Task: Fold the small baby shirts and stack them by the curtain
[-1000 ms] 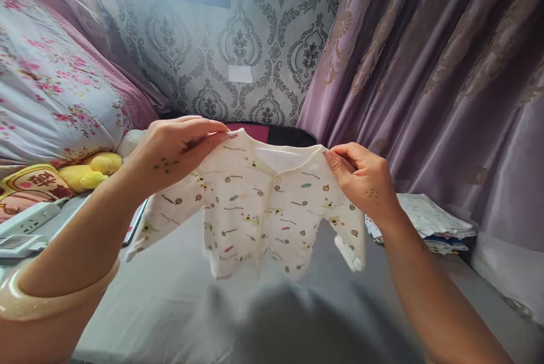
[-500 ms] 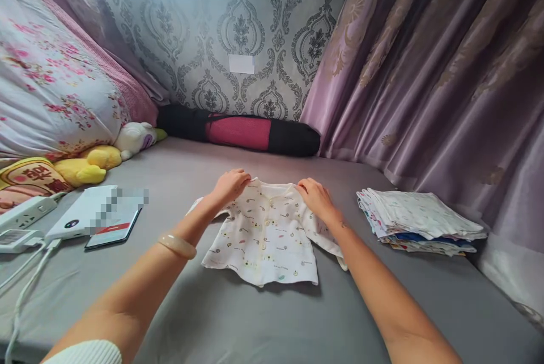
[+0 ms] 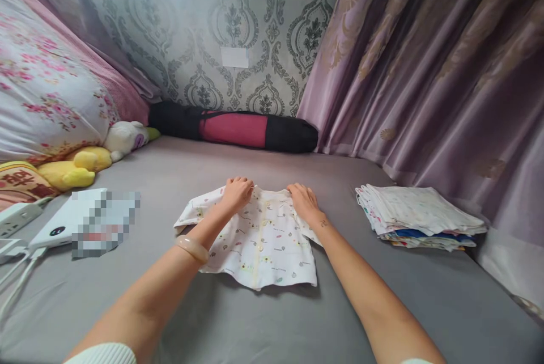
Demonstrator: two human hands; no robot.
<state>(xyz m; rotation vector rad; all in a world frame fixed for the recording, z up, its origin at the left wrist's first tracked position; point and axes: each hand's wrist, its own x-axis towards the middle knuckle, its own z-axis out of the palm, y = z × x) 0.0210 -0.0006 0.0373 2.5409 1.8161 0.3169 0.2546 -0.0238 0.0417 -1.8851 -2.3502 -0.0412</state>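
A small white baby shirt (image 3: 272, 245) with a tiny print and a pale yellow button front lies spread on the grey bed sheet (image 3: 335, 318), its collar facing away from me. My left hand (image 3: 238, 193) is closed on the shirt's left shoulder beside the collar, and a pale bangle (image 3: 192, 249) circles that wrist. At the opposite shoulder, my right hand (image 3: 304, 203) pinches the cloth near the neckline. The left sleeve extends outward past my wrist; my right forearm covers most of the other sleeve. My fingertips are partly hidden behind the knuckles.
To the right sits a stack of folded clothes (image 3: 420, 214). A black and red long bag (image 3: 233, 128) lies along the wall. On the left are a white power bank (image 3: 70, 222) with cables, a power strip (image 3: 23, 218), plush toys (image 3: 68, 174) and a floral pillow (image 3: 46, 92).
Both hands have shifted slightly inward at the shoulders, still on the shirt. More of the left sleeve shows, while the right sleeve is more hidden. The view has moved a little.
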